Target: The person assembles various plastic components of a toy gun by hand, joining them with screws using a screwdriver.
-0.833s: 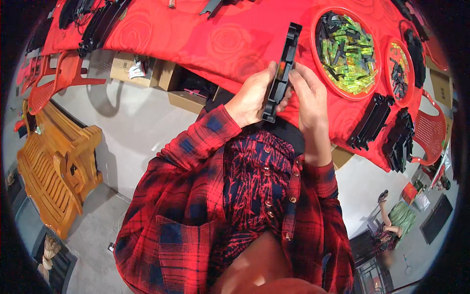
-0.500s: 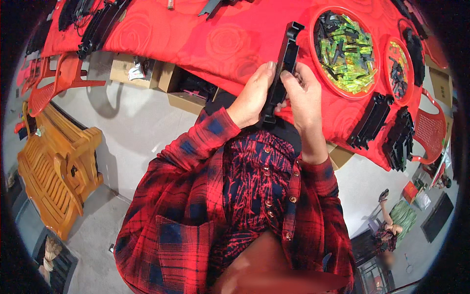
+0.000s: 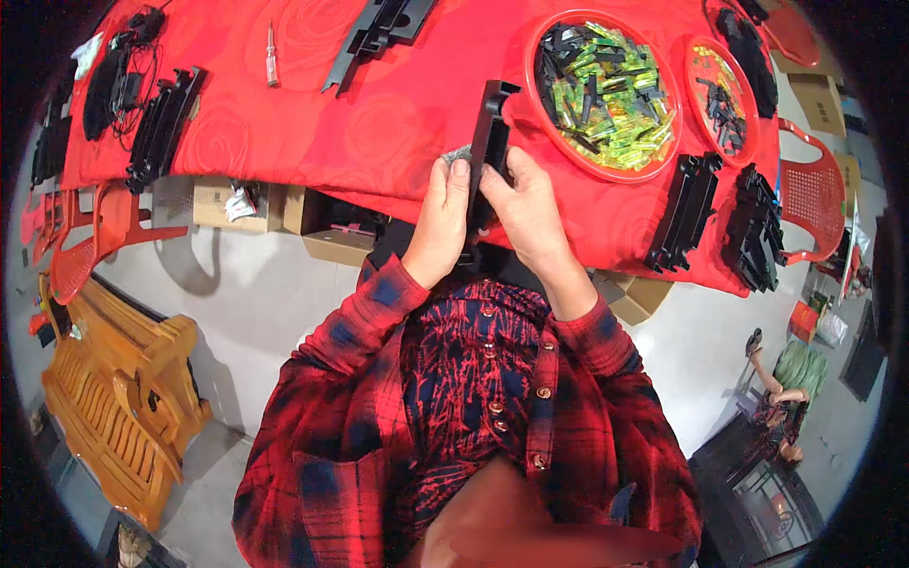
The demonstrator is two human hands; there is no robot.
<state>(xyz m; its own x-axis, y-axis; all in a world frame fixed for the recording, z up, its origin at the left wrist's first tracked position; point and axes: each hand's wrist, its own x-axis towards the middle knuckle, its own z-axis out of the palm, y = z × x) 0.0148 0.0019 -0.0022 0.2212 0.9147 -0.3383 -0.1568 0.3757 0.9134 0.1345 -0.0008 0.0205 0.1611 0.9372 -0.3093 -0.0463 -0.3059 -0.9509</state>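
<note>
A long, narrow black plastic housing [image 3: 490, 137] stands upright between my hands at the table's near edge. Its left side is gripped by my left hand [image 3: 440, 218], thumb and fingers pressed to it. From the other side my right hand [image 3: 530, 213] closes round it, the thumb against its inner face. A small grey patch [image 3: 457, 153] shows by my left fingertips; I cannot make out what it is. Just to the right, a round red tray [image 3: 630, 178] holds yellow-green clear pieces and small black ones.
Farther right are a smaller red tray [image 3: 742, 165] and stacks of black housings [image 3: 684, 213]. A screwdriver [image 3: 272, 62] and another black part [image 3: 383, 36] lie on the red tablecloth [image 3: 379, 128]. Cardboard boxes [image 3: 339, 248] sit under it. A wooden bench [image 3: 118, 407] stands left; another person [image 3: 791, 388] is lower right.
The view has shifted, so the table's far side and a screwdriver show more. Both hands still hold the black housing, now more upright, and the right fingers have moved slightly along it.
</note>
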